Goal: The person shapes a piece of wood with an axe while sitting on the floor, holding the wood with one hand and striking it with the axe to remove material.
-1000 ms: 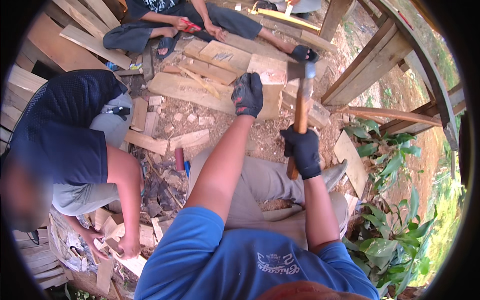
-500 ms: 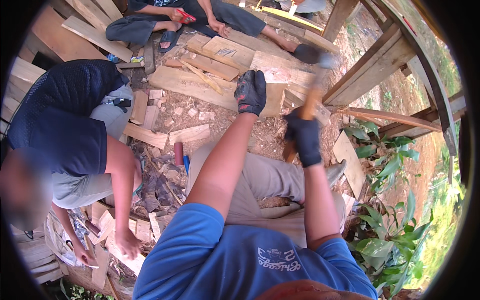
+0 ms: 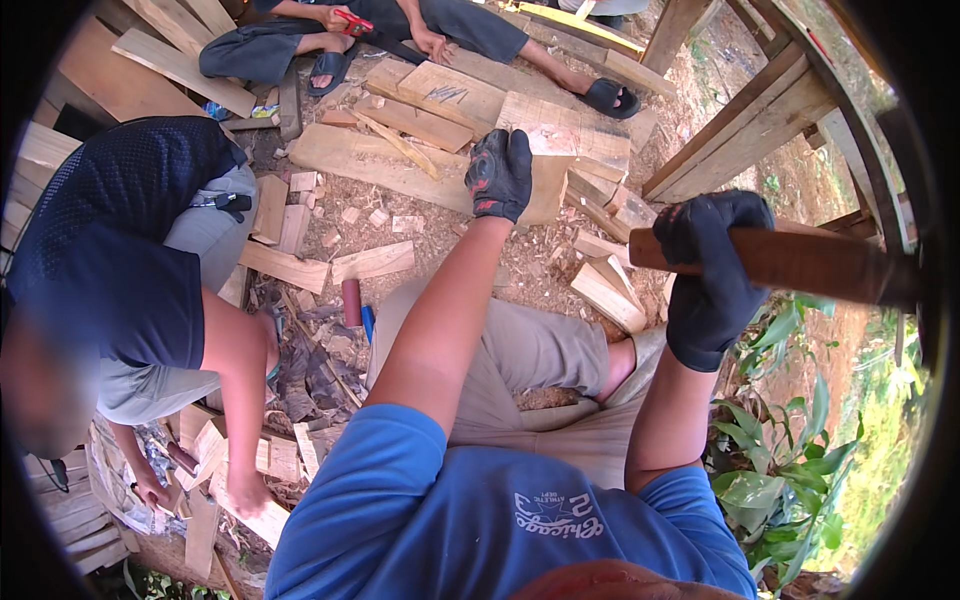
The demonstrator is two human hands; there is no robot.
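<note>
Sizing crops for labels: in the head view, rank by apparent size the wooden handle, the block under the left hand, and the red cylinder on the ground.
1. Wooden handle, nearer the camera, so unsure against the block
2. Block
3. Red cylinder

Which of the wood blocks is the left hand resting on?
The left hand rests on the pale upright block straight ahead. Unlike the smaller split pieces scattered on the ground, it stands under the glove.

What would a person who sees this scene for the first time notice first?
Most striking is the right hand in a black glove, gripping a long brown wooden handle that runs off to the right edge. Ahead of it, the left hand, in a black glove with red marks, presses on a pale upright block of wood. On the left, a person in a dark blue shirt bends over scattered wood scraps on the ground.
</note>
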